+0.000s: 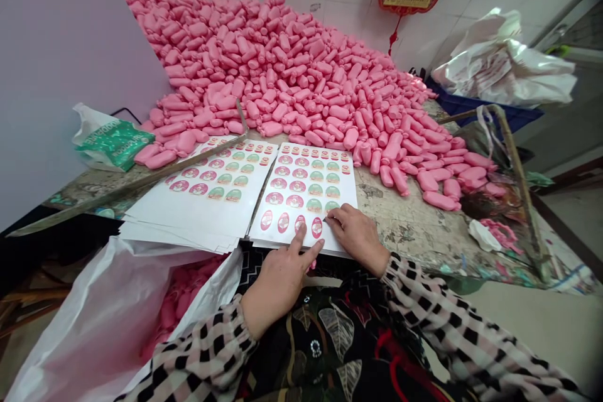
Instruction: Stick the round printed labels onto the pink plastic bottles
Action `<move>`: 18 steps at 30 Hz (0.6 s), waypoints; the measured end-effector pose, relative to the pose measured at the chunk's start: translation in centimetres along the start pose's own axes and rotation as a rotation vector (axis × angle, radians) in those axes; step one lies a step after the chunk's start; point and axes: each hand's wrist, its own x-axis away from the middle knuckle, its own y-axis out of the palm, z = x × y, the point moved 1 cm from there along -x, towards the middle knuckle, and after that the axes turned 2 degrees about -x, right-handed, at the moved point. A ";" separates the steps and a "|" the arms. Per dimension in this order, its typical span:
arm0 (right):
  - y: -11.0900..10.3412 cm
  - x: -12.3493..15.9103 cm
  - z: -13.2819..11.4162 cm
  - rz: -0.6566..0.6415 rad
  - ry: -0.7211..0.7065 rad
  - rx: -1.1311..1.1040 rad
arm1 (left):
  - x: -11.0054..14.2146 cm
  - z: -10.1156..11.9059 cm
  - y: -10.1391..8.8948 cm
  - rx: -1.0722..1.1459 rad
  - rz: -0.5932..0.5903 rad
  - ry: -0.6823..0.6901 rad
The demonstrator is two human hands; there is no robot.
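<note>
A white sheet of stickers (308, 201) lies at the front edge of the worktable, with rows of pink, green and red labels. My left hand (277, 276) rests on its lower edge, index finger and thumb stretched apart beside the oval pink stickers. A small pink bit (311, 266) shows next to this hand; whether the hand holds it is hidden. My right hand (355, 232) is closed in a pinch at the right edge of the last oval sticker (317, 227). Something small and dark shows at those fingertips, too small to name.
A stack of sticker sheets (188, 220) lies left, crossed by a bent strip (141, 183). Pink bottle-shaped pieces (282, 69) are heaped behind. A white sack (108, 308) holds more pink pieces below. A green-white bag (110, 138) stands left; a metal frame (516, 169) stands right.
</note>
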 end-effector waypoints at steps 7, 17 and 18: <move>-0.1 0.4 0.2 -0.005 -0.030 -0.023 | 0.0 0.2 0.9 -0.155 0.029 0.009; 1.3 2.2 -0.7 0.062 0.153 -0.286 | -0.1 0.7 1.6 -0.173 0.037 0.005; 1.4 2.4 -0.9 0.071 0.169 -0.286 | -0.1 0.7 1.6 -0.174 0.038 0.008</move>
